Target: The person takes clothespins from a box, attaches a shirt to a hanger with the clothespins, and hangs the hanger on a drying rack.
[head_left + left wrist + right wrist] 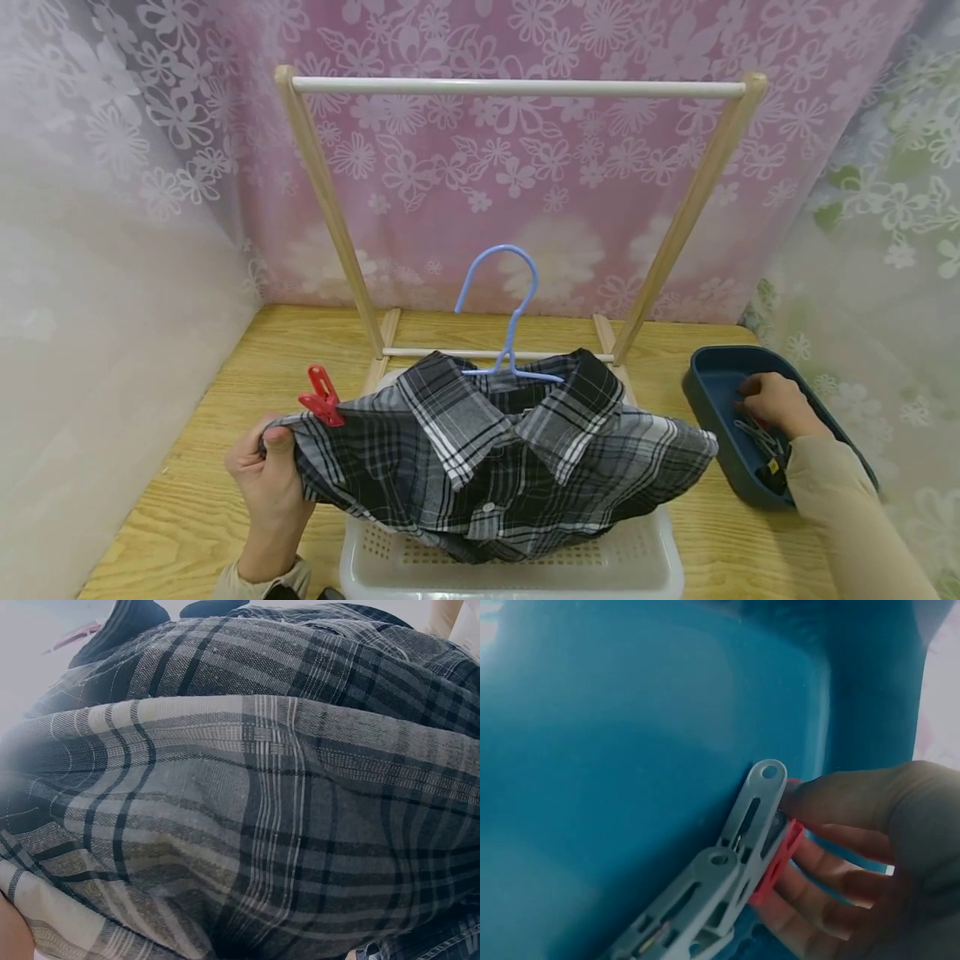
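A grey-and-black plaid shirt [555, 500] is spread on a light-blue hanger [534, 283], whose hook stands up out of the collar. My left hand [266, 483] grips the end of the sleeve on the left, thumb on top. A red clothespin [322, 398] is clipped on the upper edge of that sleeve. Plaid cloth [225, 787] fills the left wrist view. Inside the dark blue tray [708, 375], my right hand [780, 402] pinches another red clothespin [780, 862] between thumb and fingers. Grey clothespins [757, 802] lie right against it.
Under the shirt stands a white perforated basket [660, 554]. Behind it rises a wooden rack [693, 200] with a white top rail [517, 87]. Floral curtains [465, 167] surround the wooden table [202, 450]. A dark item [772, 477] lies in the tray's near end.
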Demonstrator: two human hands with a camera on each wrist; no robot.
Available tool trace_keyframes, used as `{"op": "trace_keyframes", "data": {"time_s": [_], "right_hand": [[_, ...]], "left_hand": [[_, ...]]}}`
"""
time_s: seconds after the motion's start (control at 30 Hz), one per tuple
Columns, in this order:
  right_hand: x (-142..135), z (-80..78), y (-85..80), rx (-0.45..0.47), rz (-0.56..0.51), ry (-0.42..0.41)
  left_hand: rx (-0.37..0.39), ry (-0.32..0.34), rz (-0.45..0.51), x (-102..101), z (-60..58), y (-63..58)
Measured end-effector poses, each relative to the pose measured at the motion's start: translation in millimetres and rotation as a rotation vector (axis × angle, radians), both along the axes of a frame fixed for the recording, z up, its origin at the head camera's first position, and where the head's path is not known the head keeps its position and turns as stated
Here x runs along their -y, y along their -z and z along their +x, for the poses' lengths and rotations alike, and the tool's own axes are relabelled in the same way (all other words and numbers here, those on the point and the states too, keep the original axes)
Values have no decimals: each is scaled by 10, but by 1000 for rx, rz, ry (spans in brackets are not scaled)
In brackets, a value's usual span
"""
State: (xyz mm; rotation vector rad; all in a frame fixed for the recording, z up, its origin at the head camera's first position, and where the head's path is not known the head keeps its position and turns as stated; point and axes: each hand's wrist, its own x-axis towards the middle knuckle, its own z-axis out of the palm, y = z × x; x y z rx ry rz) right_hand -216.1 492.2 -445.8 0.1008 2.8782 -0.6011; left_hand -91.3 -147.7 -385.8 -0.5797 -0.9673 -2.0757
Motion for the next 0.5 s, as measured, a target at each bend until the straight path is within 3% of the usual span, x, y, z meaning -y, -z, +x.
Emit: {"op": "trace_keyframes", "data": {"time_s": [0.23, 0.5], "right_hand": [[51, -15, 74, -77, 1, -33], [52, -13, 37, -16, -11, -12]], "left_hand": [[2, -7, 1, -1, -1, -11], [-5, 1, -4, -5, 12, -18]]}}
